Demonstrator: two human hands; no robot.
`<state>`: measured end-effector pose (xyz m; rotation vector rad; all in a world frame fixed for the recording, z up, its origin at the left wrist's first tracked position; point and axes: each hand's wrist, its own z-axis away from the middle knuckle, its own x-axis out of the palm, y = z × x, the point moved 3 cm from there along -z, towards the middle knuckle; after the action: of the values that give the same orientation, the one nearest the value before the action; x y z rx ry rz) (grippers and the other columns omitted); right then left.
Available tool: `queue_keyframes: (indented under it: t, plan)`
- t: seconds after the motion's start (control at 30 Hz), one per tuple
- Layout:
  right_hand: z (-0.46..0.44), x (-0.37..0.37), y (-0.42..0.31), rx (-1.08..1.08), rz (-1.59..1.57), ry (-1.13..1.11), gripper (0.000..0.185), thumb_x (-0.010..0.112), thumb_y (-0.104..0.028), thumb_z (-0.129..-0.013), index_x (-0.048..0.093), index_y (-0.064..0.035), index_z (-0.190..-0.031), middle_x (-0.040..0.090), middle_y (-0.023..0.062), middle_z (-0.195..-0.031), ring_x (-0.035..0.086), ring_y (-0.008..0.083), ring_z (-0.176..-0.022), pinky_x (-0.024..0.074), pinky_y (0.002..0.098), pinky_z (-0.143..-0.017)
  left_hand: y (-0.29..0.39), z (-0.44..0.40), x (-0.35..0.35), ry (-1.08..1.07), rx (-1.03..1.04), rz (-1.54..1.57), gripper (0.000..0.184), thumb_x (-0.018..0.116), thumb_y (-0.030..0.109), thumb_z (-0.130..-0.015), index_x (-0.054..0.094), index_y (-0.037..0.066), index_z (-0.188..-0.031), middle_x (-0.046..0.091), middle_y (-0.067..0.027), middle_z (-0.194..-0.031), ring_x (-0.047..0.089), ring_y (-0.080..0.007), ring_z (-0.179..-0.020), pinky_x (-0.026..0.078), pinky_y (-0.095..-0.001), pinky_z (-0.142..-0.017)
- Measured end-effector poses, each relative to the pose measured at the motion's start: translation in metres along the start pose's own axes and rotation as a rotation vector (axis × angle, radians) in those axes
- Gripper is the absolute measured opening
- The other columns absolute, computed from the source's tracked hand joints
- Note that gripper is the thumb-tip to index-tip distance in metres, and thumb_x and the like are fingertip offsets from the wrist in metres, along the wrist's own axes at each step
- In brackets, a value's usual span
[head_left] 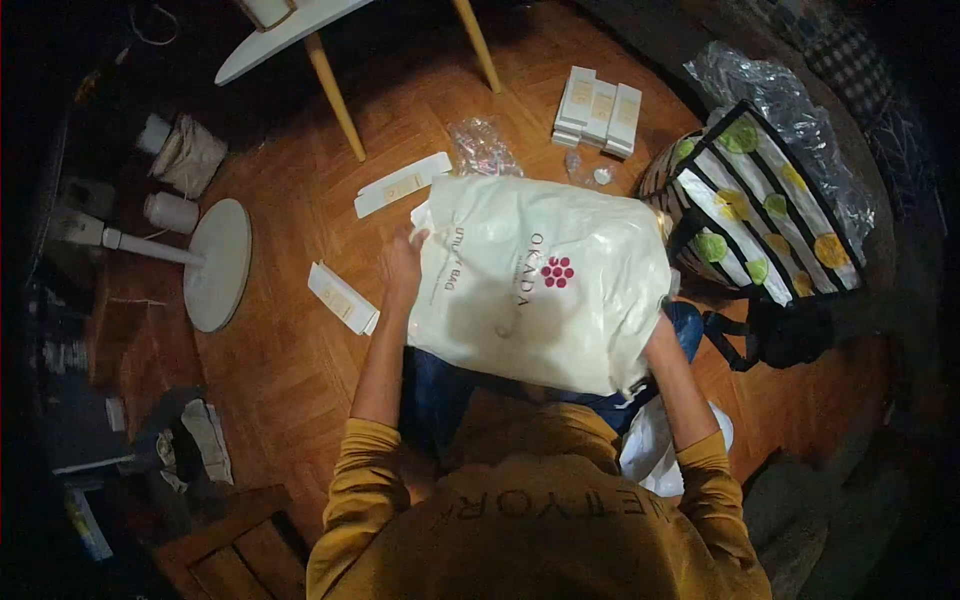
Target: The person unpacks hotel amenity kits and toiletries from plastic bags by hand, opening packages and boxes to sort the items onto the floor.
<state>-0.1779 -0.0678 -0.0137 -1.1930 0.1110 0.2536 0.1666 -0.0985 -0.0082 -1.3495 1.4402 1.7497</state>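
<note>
A large white plastic utility bag (480,300), printed with a dark red flower-like mark, lies spread across my lap. My left hand (402,262) is closed on the bag's left edge, with the fingertips partly hidden. At the bag's right end, my right hand (662,335) reaches in by the edge. The bag covers its fingers, so what they hold does not show. Just beyond my left hand, a flat white carton (404,186) with gold print rests on the floor. Another such carton (343,298) lies closer to my left forearm.
Several white boxes (598,112) stand grouped on the wooden floor. Crumpled clear plastic (483,148) lies beyond the bag. To the right is a striped citrus-print bag (765,205). A round white stand base (218,265) is at left, and a white table (290,38) stands ahead.
</note>
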Motion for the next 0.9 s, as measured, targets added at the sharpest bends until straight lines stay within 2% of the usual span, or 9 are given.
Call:
queue_keyframes:
  t: [0.1, 0.23, 0.4, 0.47, 0.53, 0.6, 0.67, 0.77, 0.9]
  plan:
    - [-0.005, -0.006, -0.005, 0.062, -0.116, 0.026, 0.039, 0.057, -0.009, -0.073, 0.047, 0.0057, -0.107, 0.054, 0.0124, -0.101, 0.056, 0.0205, -0.084, 0.0497, 0.0312, -0.068, 0.047, 0.013, -0.007, 0.196, 0.295, 0.019, 0.037, 0.063, 0.026, -0.073, 0.054, 0.001, -0.099, 0.054, -0.0183, -0.094, 0.051, -0.0325, -0.088, 0.043, -0.0428, -0.07]
    - [-0.013, 0.009, 0.003, 0.061, -0.24, 0.135, 0.037, 0.057, -0.009, -0.073, 0.048, 0.0066, -0.106, 0.055, 0.0125, -0.1, 0.057, 0.02, -0.083, 0.05, 0.0309, -0.067, 0.176, 0.107, -0.014, -0.024, 0.671, 0.575, 0.045, 0.07, 0.023, -0.066, 0.05, 0.002, -0.1, 0.052, -0.0139, -0.094, 0.054, -0.029, -0.087, 0.044, -0.0349, -0.077]
    - [0.001, 0.001, -0.009, 0.159, -0.483, 0.238, 0.035, 0.056, -0.008, -0.074, 0.048, 0.0076, -0.105, 0.055, 0.0127, -0.099, 0.057, 0.0195, -0.082, 0.0504, 0.0305, -0.066, 0.143, 0.11, 0.021, -0.022, 0.605, 0.555, 0.037, 0.069, 0.015, -0.064, 0.053, 0.002, -0.096, 0.056, -0.0102, -0.093, 0.057, -0.0238, -0.085, 0.046, -0.0315, -0.076]
    - [0.014, -0.004, -0.026, 0.28, -0.597, 0.142, 0.03, 0.053, -0.008, -0.075, 0.05, 0.0056, -0.102, 0.057, 0.0108, -0.093, 0.059, 0.0199, -0.077, 0.0507, 0.0297, -0.065, 0.133, 0.085, -0.012, -0.53, 0.388, 0.508, 0.036, 0.068, 0.015, -0.065, 0.055, 0.002, -0.096, 0.056, -0.0103, -0.095, 0.056, -0.0222, -0.088, 0.044, -0.0296, -0.079]
    - [0.013, -0.003, -0.017, 0.255, -0.604, 0.148, 0.03, 0.051, -0.008, -0.076, 0.05, 0.0056, -0.102, 0.057, 0.0111, -0.093, 0.059, 0.0203, -0.077, 0.0511, 0.0296, -0.064, 0.113, 0.076, -0.014, -0.423, 0.754, 0.666, 0.035, 0.065, 0.023, -0.072, 0.054, 0.005, -0.1, 0.056, -0.0122, -0.1, 0.055, -0.0257, -0.092, 0.044, -0.0327, -0.077]
    - [0.012, -0.005, 0.001, 0.232, -0.609, 0.16, 0.029, 0.05, -0.009, -0.077, 0.051, 0.0055, -0.102, 0.057, 0.0115, -0.092, 0.06, 0.0207, -0.078, 0.0515, 0.0295, -0.064, 0.05, 0.055, 0.013, -0.142, 0.262, 0.752, 0.043, 0.061, 0.036, -0.075, 0.056, 0.005, -0.104, 0.058, -0.0142, -0.1, 0.057, -0.0263, -0.09, 0.044, -0.0326, -0.077]
    - [0.011, 0.003, 0.012, 0.157, -0.921, -0.192, 0.029, 0.052, -0.018, -0.082, 0.052, 0.0011, -0.104, 0.059, 0.0102, -0.094, 0.06, 0.0211, -0.078, 0.0511, 0.0337, -0.068, -0.019, 0.039, 0.027, -0.11, -0.051, 0.132, 0.053, 0.057, 0.047, -0.075, 0.055, 0.005, -0.107, 0.058, -0.0172, -0.1, 0.057, -0.0281, -0.09, 0.043, -0.0338, -0.078]
    - [0.018, 0.024, -0.012, 0.077, -1.1, -0.106, 0.033, 0.055, -0.019, -0.081, 0.05, 0.0019, -0.107, 0.058, 0.0115, -0.1, 0.059, 0.0204, -0.086, 0.0506, 0.0314, -0.072, -0.041, 0.061, 0.037, -0.488, -0.189, 0.405, 0.057, 0.053, 0.053, -0.075, 0.057, 0.003, -0.102, 0.06, -0.018, -0.094, 0.057, -0.0305, -0.09, 0.042, -0.0351, -0.077]
    - [0.02, 0.035, -0.019, 0.12, -1.163, -0.156, 0.038, 0.058, -0.024, -0.08, 0.05, 0.0001, -0.109, 0.057, 0.0103, -0.103, 0.058, 0.0196, -0.089, 0.0492, 0.0328, -0.076, -0.049, 0.084, 0.051, -0.497, -0.364, 0.322, 0.041, 0.057, 0.04, -0.078, 0.059, 0.002, -0.093, 0.062, -0.0146, -0.088, 0.059, -0.0219, -0.08, 0.043, -0.0334, -0.072]
